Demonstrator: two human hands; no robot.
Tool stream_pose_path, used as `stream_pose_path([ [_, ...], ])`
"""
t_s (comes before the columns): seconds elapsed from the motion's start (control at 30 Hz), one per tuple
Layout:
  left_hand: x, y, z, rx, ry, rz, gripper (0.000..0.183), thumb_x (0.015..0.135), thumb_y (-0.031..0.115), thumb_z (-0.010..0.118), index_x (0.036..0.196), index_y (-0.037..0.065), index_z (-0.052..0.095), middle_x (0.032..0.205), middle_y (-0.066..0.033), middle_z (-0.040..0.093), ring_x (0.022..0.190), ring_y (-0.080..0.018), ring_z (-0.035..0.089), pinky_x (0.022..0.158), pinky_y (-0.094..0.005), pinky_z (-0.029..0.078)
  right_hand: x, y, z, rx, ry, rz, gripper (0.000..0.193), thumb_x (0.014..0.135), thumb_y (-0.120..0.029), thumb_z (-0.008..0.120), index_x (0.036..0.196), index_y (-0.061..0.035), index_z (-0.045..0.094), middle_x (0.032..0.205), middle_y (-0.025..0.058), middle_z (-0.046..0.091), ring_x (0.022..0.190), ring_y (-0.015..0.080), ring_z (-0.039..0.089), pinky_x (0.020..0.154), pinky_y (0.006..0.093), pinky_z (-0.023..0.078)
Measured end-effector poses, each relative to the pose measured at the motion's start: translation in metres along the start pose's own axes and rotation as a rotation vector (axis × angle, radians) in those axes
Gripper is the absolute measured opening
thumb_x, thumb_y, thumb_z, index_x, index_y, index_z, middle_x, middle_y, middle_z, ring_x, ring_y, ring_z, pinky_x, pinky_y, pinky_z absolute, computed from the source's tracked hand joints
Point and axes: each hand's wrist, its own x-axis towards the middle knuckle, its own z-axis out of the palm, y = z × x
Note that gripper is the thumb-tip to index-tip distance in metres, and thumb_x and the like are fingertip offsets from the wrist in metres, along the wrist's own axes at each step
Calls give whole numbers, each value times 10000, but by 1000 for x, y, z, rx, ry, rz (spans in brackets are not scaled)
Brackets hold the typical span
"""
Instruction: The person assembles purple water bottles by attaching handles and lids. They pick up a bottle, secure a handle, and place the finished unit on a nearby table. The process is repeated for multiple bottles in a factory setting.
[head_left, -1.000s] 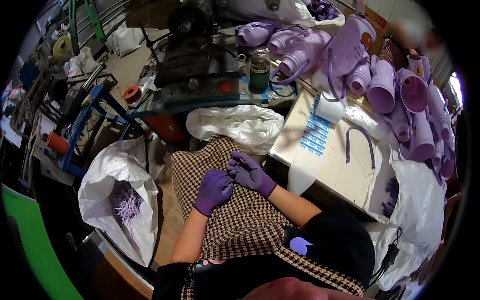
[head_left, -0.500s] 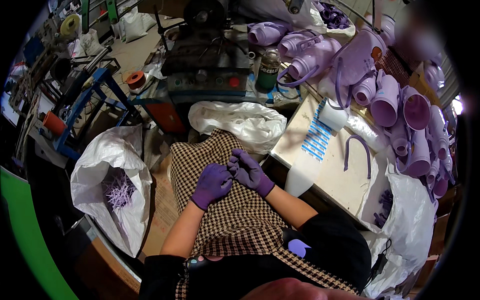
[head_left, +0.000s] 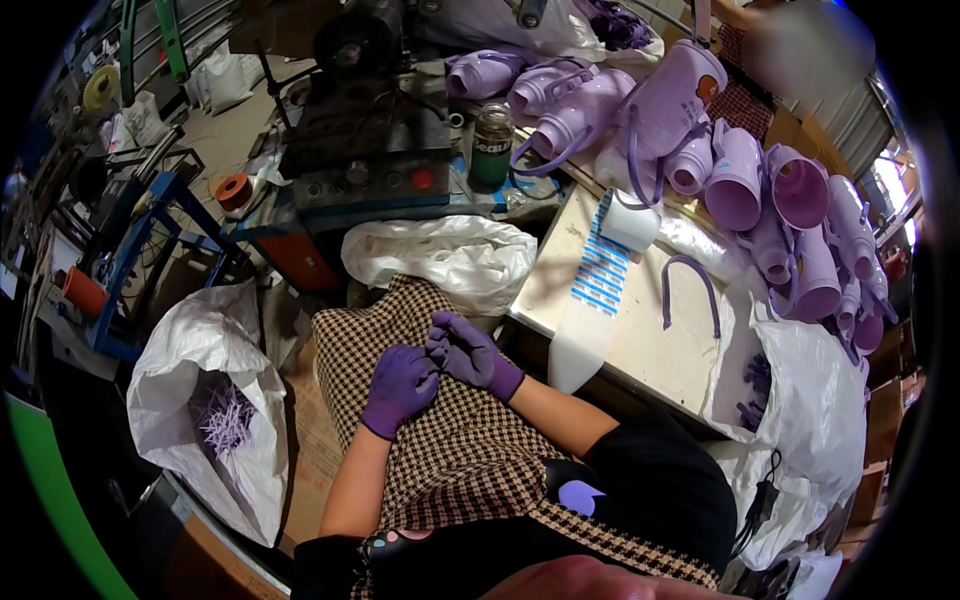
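Both hands wear purple gloves and meet over my lap, above a brown-and-black checked apron [head_left: 440,450]. My left hand [head_left: 402,388] has its fingers bent and drawn together, tips against those of the other hand. Palm partly turned up, my right hand [head_left: 472,358] curls its fingers and pinches at the same spot. Anything between the fingertips is too small or hidden to make out. To the right, a curved purple handle strip [head_left: 688,272] lies on the pale worktop [head_left: 650,345], beside a roll of blue-and-white labels [head_left: 603,265].
Light-purple vacuum-flask shells [head_left: 735,180] are piled at the right. A white sack [head_left: 165,400] at the left holds thin purple scraps [head_left: 226,418]. Ahead stand a dark machine [head_left: 370,150] with a red button, a glass jar [head_left: 491,150] and another white sack [head_left: 440,250].
The whole view has shifted slightly, so worktop and flask shells sit farther left in it. My hands stay together over the apron in almost the same pose.
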Motion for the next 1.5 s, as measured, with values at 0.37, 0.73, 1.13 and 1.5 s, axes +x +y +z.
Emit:
stream_pose_path([
  [0.37, 0, -4, 3, -3, -25, -18, 158, 750, 188, 731, 847, 75, 678, 945, -104, 660, 948, -310, 622, 908, -417, 475, 2, 0, -4, 34, 3, 17, 261, 1052, -265, 551, 1229, -78, 596, 1065, 73, 636, 974, 197, 606, 851, 302, 517],
  [0.73, 0, -1, 2, 5, 0, -8, 151, 752, 182, 733, 836, 75, 668, 951, -114, 657, 943, -314, 623, 894, -418, 477, 2, 0, -6, -5, -50, -3, 293, 1047, -269, 560, 1265, -76, 587, 1106, 81, 658, 1018, 205, 638, 905, 335, 524],
  [1.13, -4, -7, 6, -53, 79, -3, 131, 733, 170, 732, 778, 73, 658, 875, -100, 649, 877, -309, 624, 842, -412, 489, 3, 2, 0, -23, 18, 46, 283, 1053, -290, 543, 1237, -84, 605, 1092, 71, 665, 992, 204, 642, 859, 325, 508],
  [1.5, -25, -11, -17, -3, 149, -87, 149, 692, 163, 755, 770, 73, 666, 927, -77, 695, 863, -297, 639, 799, -406, 487, 14, 30, 22, -18, -16, 96, 261, 1052, -298, 534, 1206, -103, 613, 1051, 53, 642, 936, 187, 590, 820, 299, 483],
])
